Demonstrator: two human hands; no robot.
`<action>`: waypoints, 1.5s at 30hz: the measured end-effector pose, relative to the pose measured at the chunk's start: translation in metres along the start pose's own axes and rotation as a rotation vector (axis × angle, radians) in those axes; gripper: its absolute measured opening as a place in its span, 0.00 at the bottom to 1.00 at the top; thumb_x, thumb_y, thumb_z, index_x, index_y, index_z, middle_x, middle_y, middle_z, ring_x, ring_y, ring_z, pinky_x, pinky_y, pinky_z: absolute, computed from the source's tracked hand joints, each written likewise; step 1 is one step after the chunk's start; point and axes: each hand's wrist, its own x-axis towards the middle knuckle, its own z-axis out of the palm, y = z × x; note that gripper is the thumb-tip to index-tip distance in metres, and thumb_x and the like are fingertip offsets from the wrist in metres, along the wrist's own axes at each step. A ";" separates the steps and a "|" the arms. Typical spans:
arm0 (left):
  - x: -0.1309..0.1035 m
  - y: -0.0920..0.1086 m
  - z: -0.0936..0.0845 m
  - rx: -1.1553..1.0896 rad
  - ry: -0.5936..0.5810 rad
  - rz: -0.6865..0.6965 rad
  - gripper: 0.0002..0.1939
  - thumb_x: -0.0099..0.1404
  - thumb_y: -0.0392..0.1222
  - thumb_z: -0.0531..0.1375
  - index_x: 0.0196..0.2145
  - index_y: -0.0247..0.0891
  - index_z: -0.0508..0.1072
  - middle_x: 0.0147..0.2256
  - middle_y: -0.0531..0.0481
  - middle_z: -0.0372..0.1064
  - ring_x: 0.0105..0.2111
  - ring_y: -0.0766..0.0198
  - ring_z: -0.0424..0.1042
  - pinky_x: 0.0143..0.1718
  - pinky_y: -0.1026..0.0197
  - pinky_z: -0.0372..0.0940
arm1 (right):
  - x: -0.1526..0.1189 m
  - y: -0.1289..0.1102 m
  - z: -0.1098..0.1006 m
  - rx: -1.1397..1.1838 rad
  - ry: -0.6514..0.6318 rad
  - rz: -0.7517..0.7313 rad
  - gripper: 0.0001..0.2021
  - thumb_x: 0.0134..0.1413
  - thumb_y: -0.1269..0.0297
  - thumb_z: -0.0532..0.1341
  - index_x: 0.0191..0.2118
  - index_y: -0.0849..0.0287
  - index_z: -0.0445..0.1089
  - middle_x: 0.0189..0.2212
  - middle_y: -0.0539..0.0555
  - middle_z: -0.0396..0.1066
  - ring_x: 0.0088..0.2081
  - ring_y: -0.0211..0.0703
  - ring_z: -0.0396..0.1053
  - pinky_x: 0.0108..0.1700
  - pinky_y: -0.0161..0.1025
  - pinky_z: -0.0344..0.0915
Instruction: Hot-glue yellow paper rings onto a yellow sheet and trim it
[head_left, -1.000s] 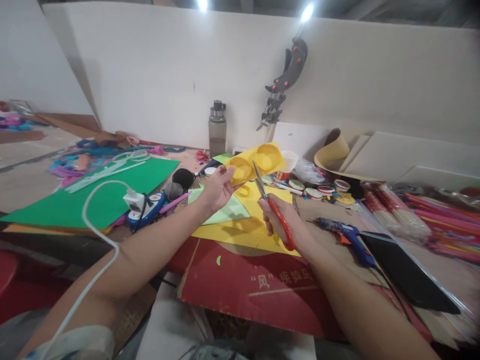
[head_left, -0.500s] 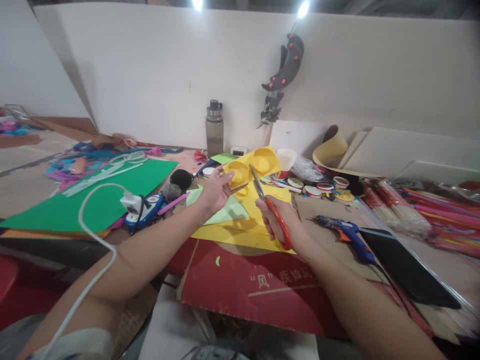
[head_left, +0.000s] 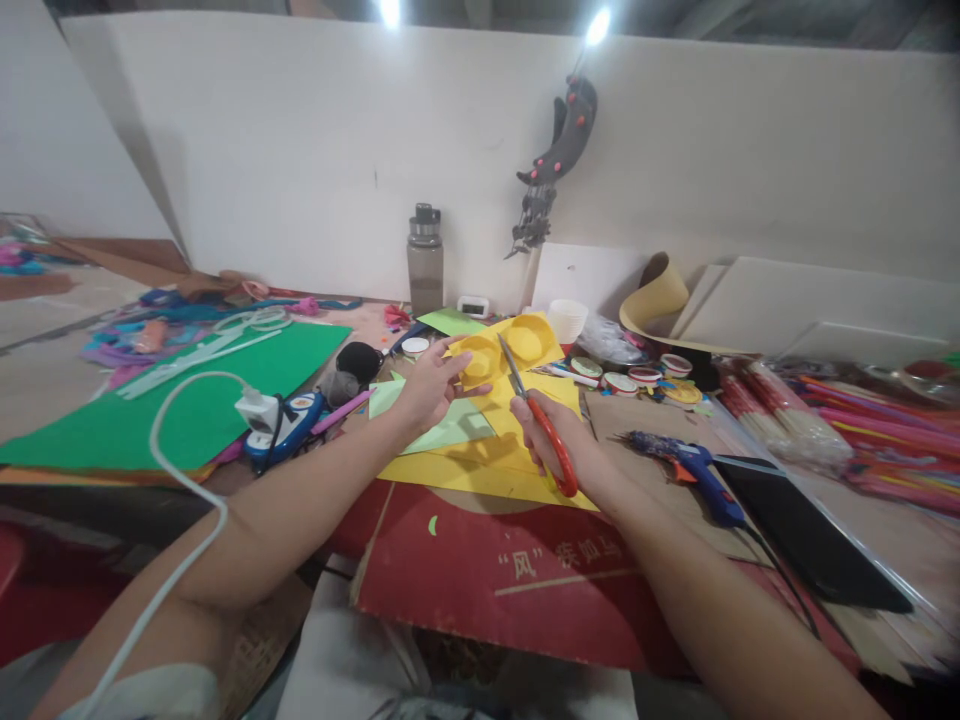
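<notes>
My left hand (head_left: 435, 385) grips the left end of a yellow sheet piece (head_left: 495, 352) that has two round shapes on it. Red-handled scissors (head_left: 551, 440) are in my right hand (head_left: 562, 440), with the blades pointing up and away at the middle of that piece, between the two rounds. Whether the blades touch it I cannot tell. Below both hands lie yellow sheets (head_left: 480, 480) and a pale green sheet (head_left: 457, 425), on a red printed cardboard (head_left: 480, 570). A small green crescent scrap (head_left: 433, 525) rests on the cardboard.
Right of my hands lie a blue glue gun (head_left: 701, 480) and a black flat slab (head_left: 810, 540). A power strip (head_left: 281, 430) with a white cable (head_left: 161, 440) is at left, beside a green sheet (head_left: 225, 400). A bottle (head_left: 426, 265) and paper cups (head_left: 568, 320) stand behind.
The yellow piece has tilted and dropped slightly, with its two rounds turned a little. My right hand still holds the scissors in nearly the same place. The whole view has shifted slightly.
</notes>
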 end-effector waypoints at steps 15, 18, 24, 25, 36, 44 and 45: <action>-0.003 0.004 0.002 0.097 0.060 -0.054 0.17 0.56 0.29 0.67 0.43 0.35 0.70 0.30 0.53 0.71 0.28 0.66 0.73 0.35 0.50 0.78 | 0.001 -0.005 -0.002 -0.036 -0.041 0.054 0.16 0.65 0.47 0.52 0.32 0.54 0.57 0.18 0.42 0.57 0.14 0.32 0.57 0.14 0.29 0.56; -0.004 0.003 0.003 0.110 0.023 -0.089 0.19 0.54 0.29 0.69 0.43 0.35 0.70 0.31 0.51 0.73 0.29 0.65 0.74 0.37 0.48 0.78 | 0.004 -0.002 -0.004 -0.015 -0.049 0.073 0.17 0.66 0.46 0.51 0.33 0.54 0.57 0.18 0.42 0.57 0.14 0.32 0.58 0.14 0.29 0.57; -0.003 0.004 0.002 0.142 0.021 -0.115 0.17 0.54 0.30 0.68 0.41 0.35 0.71 0.30 0.51 0.73 0.28 0.65 0.74 0.32 0.52 0.78 | 0.005 0.003 -0.006 0.026 -0.048 0.027 0.19 0.64 0.43 0.52 0.34 0.55 0.60 0.18 0.43 0.59 0.14 0.33 0.58 0.13 0.30 0.57; -0.002 0.004 0.001 0.150 0.024 -0.122 0.16 0.54 0.30 0.68 0.41 0.35 0.71 0.31 0.51 0.73 0.29 0.64 0.74 0.31 0.53 0.78 | 0.005 0.002 -0.006 0.037 -0.049 0.038 0.19 0.64 0.43 0.53 0.34 0.55 0.60 0.18 0.43 0.59 0.14 0.33 0.57 0.13 0.31 0.56; 0.015 0.014 -0.017 0.240 0.083 -0.134 0.13 0.52 0.32 0.70 0.35 0.35 0.71 0.32 0.49 0.76 0.28 0.65 0.75 0.25 0.64 0.74 | 0.008 0.007 -0.005 0.235 -0.004 -0.004 0.21 0.59 0.39 0.56 0.34 0.55 0.61 0.17 0.42 0.59 0.13 0.32 0.56 0.13 0.30 0.53; 0.018 0.019 -0.020 0.154 0.018 -0.044 0.14 0.53 0.32 0.70 0.38 0.36 0.74 0.33 0.51 0.76 0.26 0.70 0.73 0.21 0.70 0.66 | 0.007 0.005 -0.005 0.301 0.120 -0.313 0.26 0.47 0.45 0.67 0.45 0.54 0.62 0.25 0.42 0.60 0.25 0.36 0.66 0.36 0.43 0.74; 0.018 0.018 -0.020 0.122 0.005 -0.034 0.14 0.53 0.33 0.70 0.37 0.36 0.74 0.33 0.51 0.76 0.26 0.70 0.73 0.21 0.71 0.65 | 0.006 0.004 -0.005 0.304 0.127 -0.338 0.25 0.48 0.46 0.67 0.47 0.54 0.62 0.27 0.43 0.62 0.28 0.38 0.68 0.39 0.44 0.74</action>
